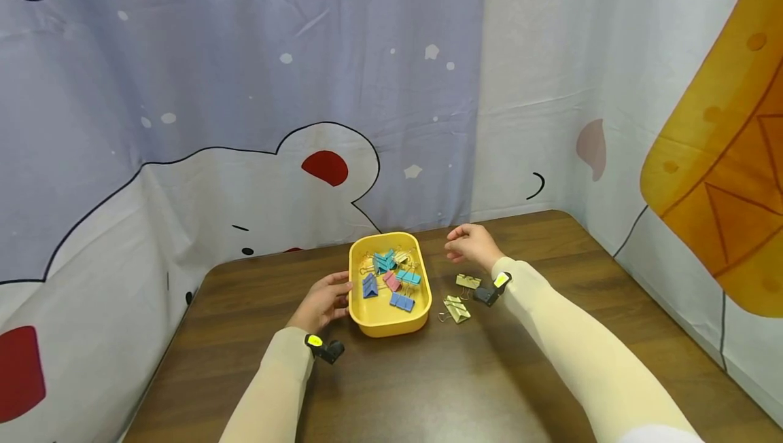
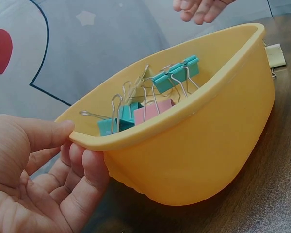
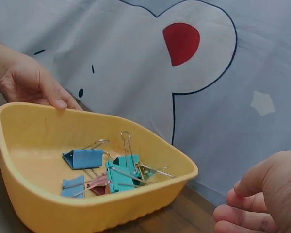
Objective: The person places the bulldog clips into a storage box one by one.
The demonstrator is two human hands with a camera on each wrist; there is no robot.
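Observation:
A yellow plastic basket stands on the table, holding several binder clips: blue ones, a pink one, teal ones and pale yellow ones. At its left side my left hand grips the rim; the left wrist view shows the thumb on the rim and fingers against the outer wall. My right hand hovers to the right of the basket, its fingers loosely bent with nothing between them. Two pale yellow binder clips lie outside the basket, one nearer and one farther, below my right wrist.
The brown wooden table reaches back to a printed curtain along its far edge. More curtain hangs at the right side. Each wrist bears a small black camera, the left one beside the basket's near left corner.

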